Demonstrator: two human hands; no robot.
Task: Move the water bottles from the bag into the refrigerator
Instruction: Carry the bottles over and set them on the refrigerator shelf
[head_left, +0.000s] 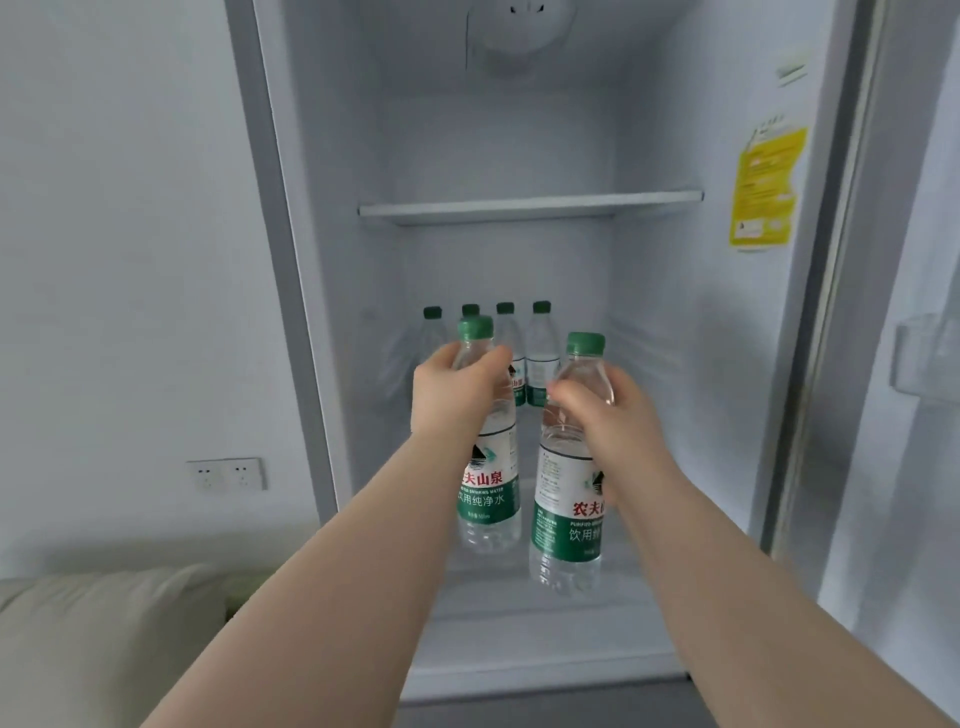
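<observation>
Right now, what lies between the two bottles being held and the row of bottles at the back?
Head view: bare white shelf floor separates held bottles from back row.

Water bottles (491, 457): clear glossy plastic, green ribbed plastic caps, glossy printed film labels. Refrigerator (649, 312) interior: smooth white plastic, slight sheen; shelf (530, 203) with pale smooth front trim. Sticker (766, 187): yellow glossy paper. Cushion (104, 639): matt cream cloth.

Six water bottles with green caps are in sight: four standing in a row (488, 353) at the back edge of the refrigerator's lower shelf (519, 634), and two held up in front of them. There are two hands, the left hand (457, 395) and the right hand (608, 421), each holding one bottle. One upper shelf (530, 205), one yellow sticker (766, 189) and one double wall socket (226, 474).
</observation>
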